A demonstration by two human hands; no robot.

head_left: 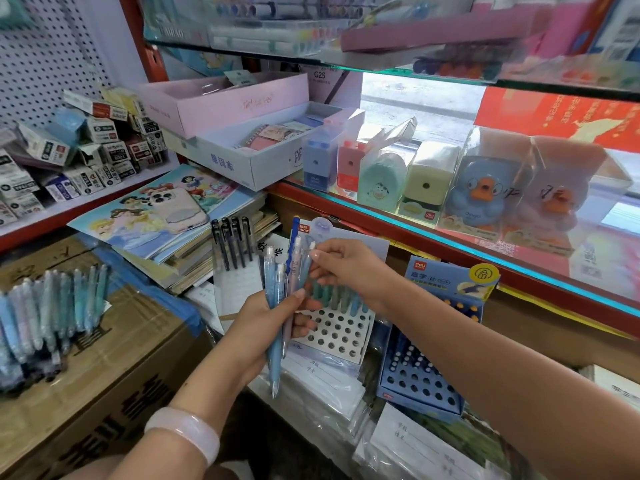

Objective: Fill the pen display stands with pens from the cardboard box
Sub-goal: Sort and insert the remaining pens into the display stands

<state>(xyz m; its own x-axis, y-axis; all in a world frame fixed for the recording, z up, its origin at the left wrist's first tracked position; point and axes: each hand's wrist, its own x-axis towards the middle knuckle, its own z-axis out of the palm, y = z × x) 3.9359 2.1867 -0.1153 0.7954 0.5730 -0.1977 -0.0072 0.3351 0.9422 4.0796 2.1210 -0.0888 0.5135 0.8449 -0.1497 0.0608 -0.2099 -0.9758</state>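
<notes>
Pens (277,306) (pastel, bunched) sit gripped in left hand (273,327) before the white display stand (337,332); right hand (341,268) pinches one above it.

pens (277,306): pastel, bunched upright | white stand (337,332): back row filled | blue stand (420,382): part-filled

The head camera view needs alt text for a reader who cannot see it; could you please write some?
A person's left hand grips a bunch of pastel pens while the right hand pinches one pen from it above a white display stand dotted with empty holes. A blue stand sits to its right, and more pens lie on a cardboard box.
</notes>
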